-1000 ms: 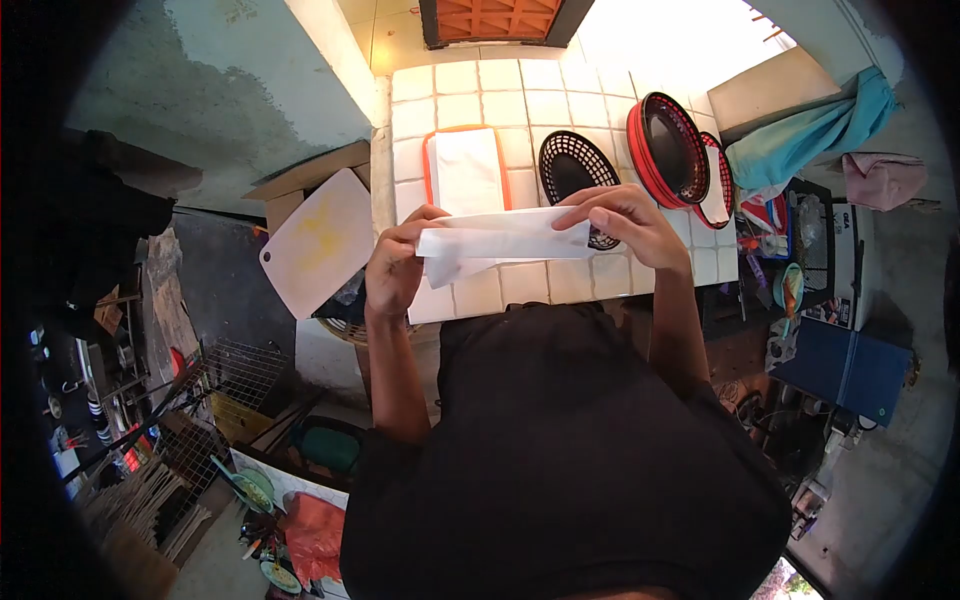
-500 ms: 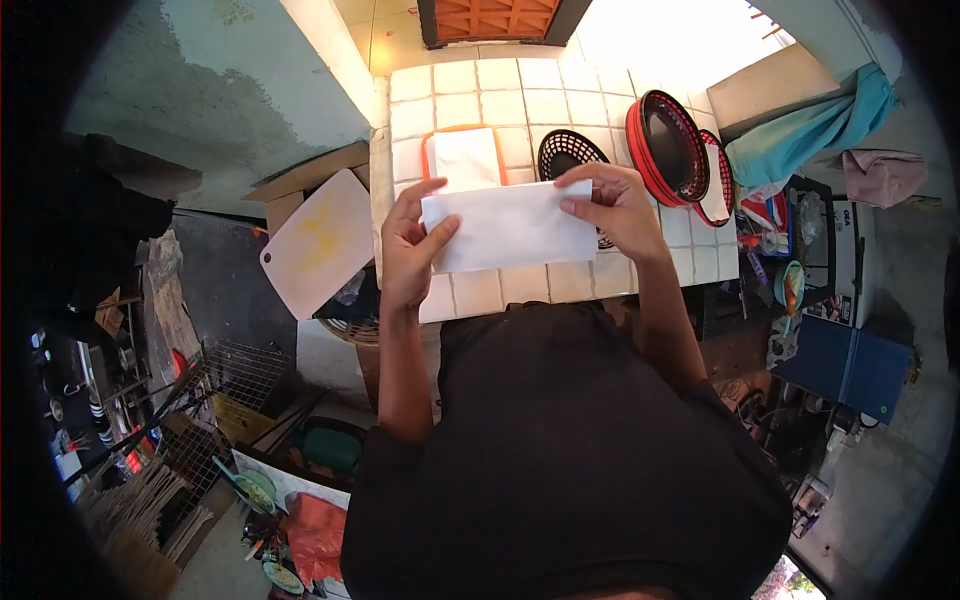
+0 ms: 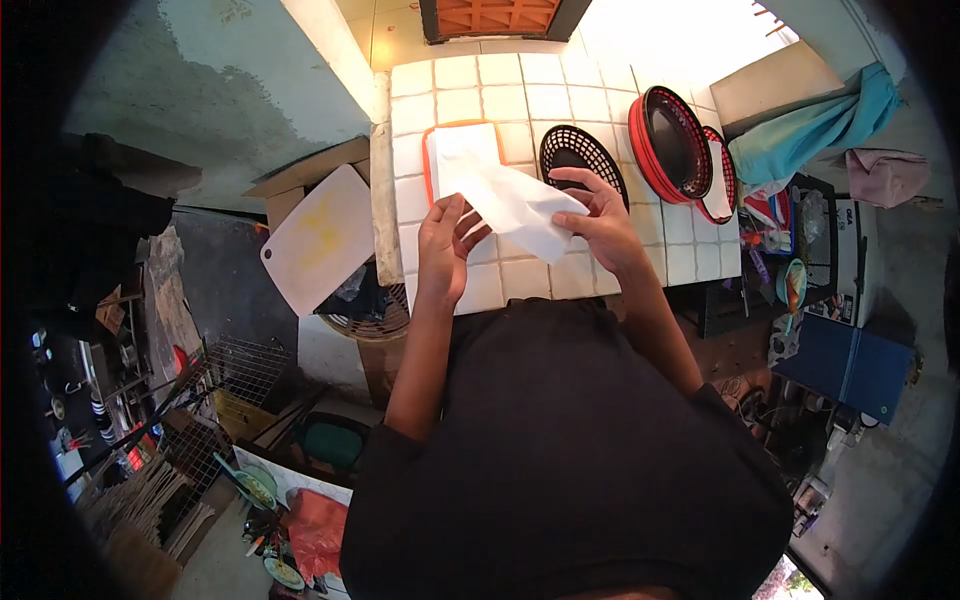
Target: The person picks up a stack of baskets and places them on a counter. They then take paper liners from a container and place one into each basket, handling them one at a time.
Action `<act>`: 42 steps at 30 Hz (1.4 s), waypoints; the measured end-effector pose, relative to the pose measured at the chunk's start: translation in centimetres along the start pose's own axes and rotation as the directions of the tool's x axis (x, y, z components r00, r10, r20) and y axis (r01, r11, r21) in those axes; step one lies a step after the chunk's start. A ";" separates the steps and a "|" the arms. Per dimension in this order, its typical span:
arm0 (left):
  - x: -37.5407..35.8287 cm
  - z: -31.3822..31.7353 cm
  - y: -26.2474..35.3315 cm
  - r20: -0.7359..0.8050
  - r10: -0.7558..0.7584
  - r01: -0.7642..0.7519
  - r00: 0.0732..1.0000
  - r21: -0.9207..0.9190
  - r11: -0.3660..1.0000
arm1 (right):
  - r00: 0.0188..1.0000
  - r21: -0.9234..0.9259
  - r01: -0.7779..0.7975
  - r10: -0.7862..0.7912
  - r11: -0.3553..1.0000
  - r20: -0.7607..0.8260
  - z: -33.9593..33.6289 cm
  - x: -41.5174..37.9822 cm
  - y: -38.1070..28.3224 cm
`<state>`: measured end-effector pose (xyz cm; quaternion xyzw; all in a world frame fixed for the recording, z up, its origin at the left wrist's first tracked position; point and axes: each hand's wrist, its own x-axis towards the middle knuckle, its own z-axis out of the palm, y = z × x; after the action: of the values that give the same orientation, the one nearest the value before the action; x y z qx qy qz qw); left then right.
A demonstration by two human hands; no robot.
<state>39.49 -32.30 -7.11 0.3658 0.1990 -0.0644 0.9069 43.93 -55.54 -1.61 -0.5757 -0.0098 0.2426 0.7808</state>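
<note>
A folded white paper sheet [image 3: 525,208] hangs slanted between my hands above the tiled counter. My right hand [image 3: 605,228] pinches its right end between thumb and fingers. My left hand [image 3: 442,250] is closed at its left edge, the thumb up and the other fingers partly behind the paper. Just beyond the left hand lies an orange-rimmed tray [image 3: 428,165] with a stack of white paper [image 3: 462,145] in it. A black oval plastic basket [image 3: 583,143] sits behind my right hand, which partly covers it.
Red and black oval baskets [image 3: 672,145] are stacked at the counter's right, beside a red basket [image 3: 727,160] with white paper in it. A stained cutting board [image 3: 318,240] leans left of the tiled counter [image 3: 490,285]. A teal cloth [image 3: 815,130] hangs at right.
The paper has gone from level and spread flat to slanted and twisted, its right end lower. My left hand has moved rightward and turned. My right hand has shifted slightly left and down.
</note>
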 end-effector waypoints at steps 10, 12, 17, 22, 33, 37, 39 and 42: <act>-0.2 2.3 -0.9 0.274 -0.251 0.324 0.928 -0.264 0.909 | 0.994 0.079 0.062 -0.069 0.995 0.087 1.6 -1.2 0.1; 0.3 3.0 -0.2 0.225 -0.192 0.257 0.955 -0.310 0.915 | 0.993 0.096 0.043 -0.053 0.994 0.107 1.7 -1.7 0.0; 0.8 4.6 2.4 0.042 0.039 -0.035 0.998 -0.101 0.994 | 0.987 -0.031 0.000 0.005 1.000 0.161 1.0 -2.5 0.1; 0.4 6.3 4.2 0.040 0.175 -0.176 0.984 0.041 0.983 | 0.994 -0.066 0.019 -0.011 0.998 0.109 1.5 -1.9 0.3; -2.6 8.2 6.8 0.143 0.223 -0.263 0.964 0.616 0.742 | 0.955 -0.302 0.294 -0.288 0.907 0.068 3.7 0.8 -2.4; -2.7 8.1 7.0 0.151 0.258 -0.296 0.954 0.582 0.757 | 0.952 -0.303 0.299 -0.302 0.905 0.038 3.9 1.0 -2.4; -2.4 7.1 6.6 0.158 0.346 -0.379 0.925 0.447 0.810 | 0.957 -0.207 0.285 -0.291 0.936 -0.001 4.1 0.9 -2.6; -2.6 6.4 6.7 0.118 0.388 -0.395 0.914 0.475 0.786 | 0.953 -0.223 0.286 -0.301 0.932 -0.033 3.6 0.8 -2.2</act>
<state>40.88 -31.93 2.44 0.6158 0.0896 0.0742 0.7792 44.38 -52.49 1.38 -0.6569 -0.0961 0.1015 0.7409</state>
